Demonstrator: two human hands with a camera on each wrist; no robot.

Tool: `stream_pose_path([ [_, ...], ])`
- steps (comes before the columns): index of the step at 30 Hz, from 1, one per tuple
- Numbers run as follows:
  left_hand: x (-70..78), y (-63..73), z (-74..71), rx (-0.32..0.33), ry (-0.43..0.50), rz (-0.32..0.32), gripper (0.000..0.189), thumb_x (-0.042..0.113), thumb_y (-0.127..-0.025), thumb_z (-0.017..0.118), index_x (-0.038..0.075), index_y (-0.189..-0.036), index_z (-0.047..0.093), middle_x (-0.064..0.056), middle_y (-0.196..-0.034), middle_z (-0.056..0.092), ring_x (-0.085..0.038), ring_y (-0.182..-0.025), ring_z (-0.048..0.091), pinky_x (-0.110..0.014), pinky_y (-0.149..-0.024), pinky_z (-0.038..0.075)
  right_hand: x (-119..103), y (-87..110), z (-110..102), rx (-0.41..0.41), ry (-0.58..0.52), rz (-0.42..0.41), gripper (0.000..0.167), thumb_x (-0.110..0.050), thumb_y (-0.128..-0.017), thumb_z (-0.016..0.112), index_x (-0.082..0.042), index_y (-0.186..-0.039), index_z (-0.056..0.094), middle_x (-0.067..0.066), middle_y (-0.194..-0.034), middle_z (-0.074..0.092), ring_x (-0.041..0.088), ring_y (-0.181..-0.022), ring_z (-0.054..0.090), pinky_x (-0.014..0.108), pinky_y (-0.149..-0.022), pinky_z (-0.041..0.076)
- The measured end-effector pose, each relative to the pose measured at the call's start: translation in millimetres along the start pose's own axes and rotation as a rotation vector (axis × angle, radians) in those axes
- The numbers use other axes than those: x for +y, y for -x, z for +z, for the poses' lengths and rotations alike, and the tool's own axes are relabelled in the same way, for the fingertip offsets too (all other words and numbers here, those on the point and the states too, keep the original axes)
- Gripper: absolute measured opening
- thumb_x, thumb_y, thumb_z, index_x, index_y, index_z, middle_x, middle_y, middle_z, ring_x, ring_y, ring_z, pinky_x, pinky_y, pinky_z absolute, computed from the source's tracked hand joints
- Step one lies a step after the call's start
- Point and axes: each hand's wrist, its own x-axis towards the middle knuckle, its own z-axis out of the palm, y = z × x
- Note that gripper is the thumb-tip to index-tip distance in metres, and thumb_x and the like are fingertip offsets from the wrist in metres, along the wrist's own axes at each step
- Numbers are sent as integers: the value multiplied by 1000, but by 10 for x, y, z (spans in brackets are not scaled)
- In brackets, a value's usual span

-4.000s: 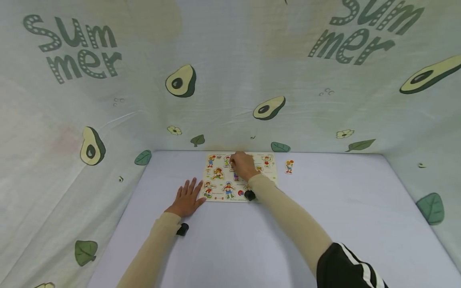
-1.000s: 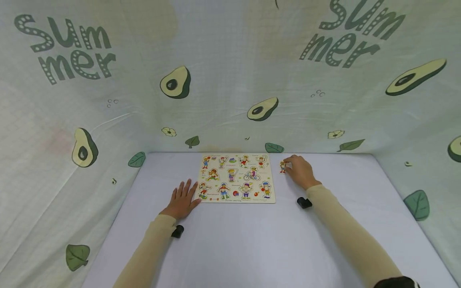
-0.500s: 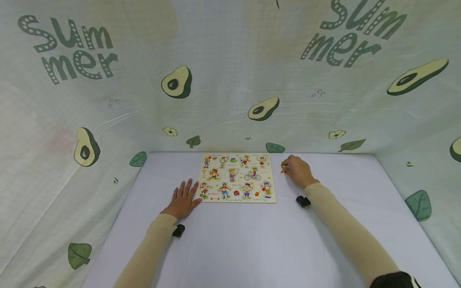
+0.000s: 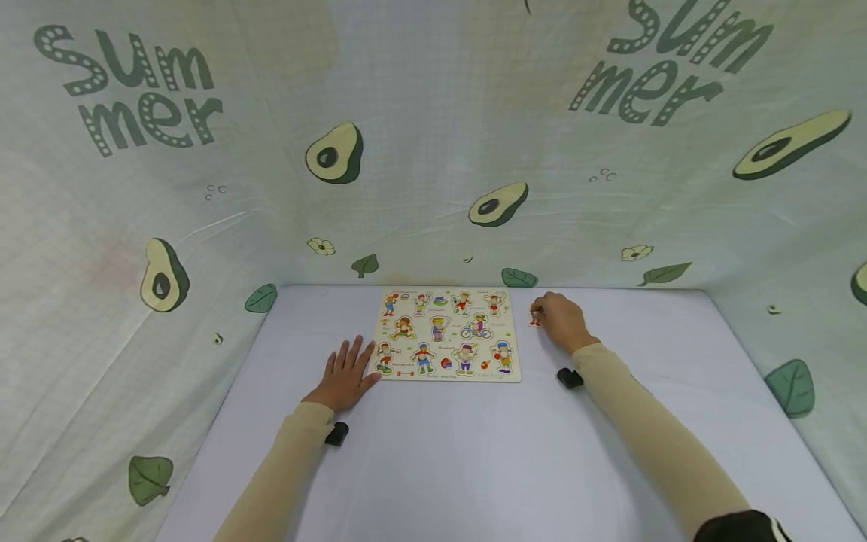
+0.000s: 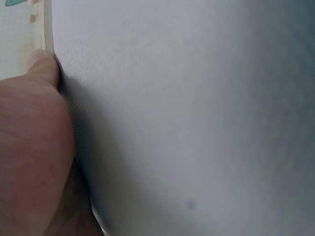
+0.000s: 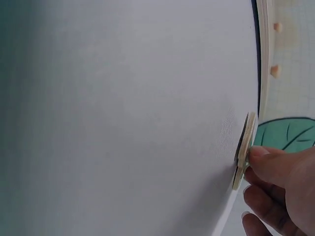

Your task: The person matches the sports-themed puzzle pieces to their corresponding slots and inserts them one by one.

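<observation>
A wooden puzzle board (image 4: pixel 420 357) printed with cartoon sports figures lies flat towards the table's far edge. Flat beside its left edge rests my left hand (image 4: pixel 341 376), fingers straight and spread; in the left wrist view the thumb (image 5: pixel 43 69) touches the edge of the board. To the right of the board, my right hand (image 4: pixel 564 322) pinches a small figure-shaped puzzle piece (image 4: pixel 534 319) by thumb and fingers. The right wrist view shows that piece (image 6: pixel 246 145) edge-on at the table surface, with the thumb on it; the hand covers part of its face.
A white table (image 4: pixel 447 459) carries the board. Behind it hangs a cloth (image 4: pixel 413 113) printed with avocados, leaves and lettering, which also runs along both sides. Each wrist bears a small black camera, such as the right one (image 4: pixel 570 378).
Four seconds ago my right hand was over the board's upper middle; it has moved right to the loose piece. Over the last second it has barely shifted. The left hand stays put.
</observation>
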Motion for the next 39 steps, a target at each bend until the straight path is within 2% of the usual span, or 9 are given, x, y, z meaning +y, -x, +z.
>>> stream_pose_path([
  [6,89,58,-86,-9,18,-6,73,42,-113,47,2,-167,20,-27,-175,2,-52,-160,-5,-67,-128,-2,-102,2,-30,19,12,-10,16,-2,-97,75,2,-112,78,17,-105,74,34,-100,70,48,-87,59],
  [13,6,-17,0,-3,-4,-12,75,41,-112,49,3,-169,16,-26,-176,-1,-51,-160,-5,-68,-128,-1,-387,-16,-119,63,5,-66,15,-5,-98,75,1,-112,78,15,-107,74,32,-100,70,47,-86,59],
  [18,35,3,-43,-19,21,-14,77,46,-112,46,5,-169,15,-24,-176,-3,-50,-161,-8,-67,-128,-4,-616,-52,-139,75,-26,-100,15,-7,-98,75,-1,-112,79,13,-108,75,31,-100,70,46,-87,59],
  [25,-43,-40,20,-25,-46,-21,77,46,-112,44,6,-170,12,-25,-176,-3,-50,-161,-5,-67,-128,1,-882,-102,-73,94,-63,-170,16,-10,-98,76,-2,-112,79,9,-102,73,25,-93,69,41,-79,60],
  [30,-116,-38,27,-1,-39,-22,77,44,-112,49,4,-169,16,-26,-175,0,-52,-160,-3,-69,-127,3,-1120,-172,-1,97,-79,-222,13,-9,-97,78,-4,-109,80,7,-100,73,23,-92,70,38,-79,60],
  [33,-107,-20,9,1,-38,-30,77,44,-112,48,4,-169,16,-26,-176,0,-52,-160,-3,-69,-127,2,-1260,-224,45,91,-85,-253,12,-10,-97,78,-5,-108,80,7,-100,73,24,-94,69,38,-80,60],
  [39,-30,-3,3,-7,-18,-4,77,49,-113,43,6,-170,14,-25,-176,-2,-50,-161,-6,-68,-128,0,-1471,-313,175,97,-96,-289,9,-11,-96,78,-7,-104,80,5,-96,73,23,-93,70,38,-77,60],
])
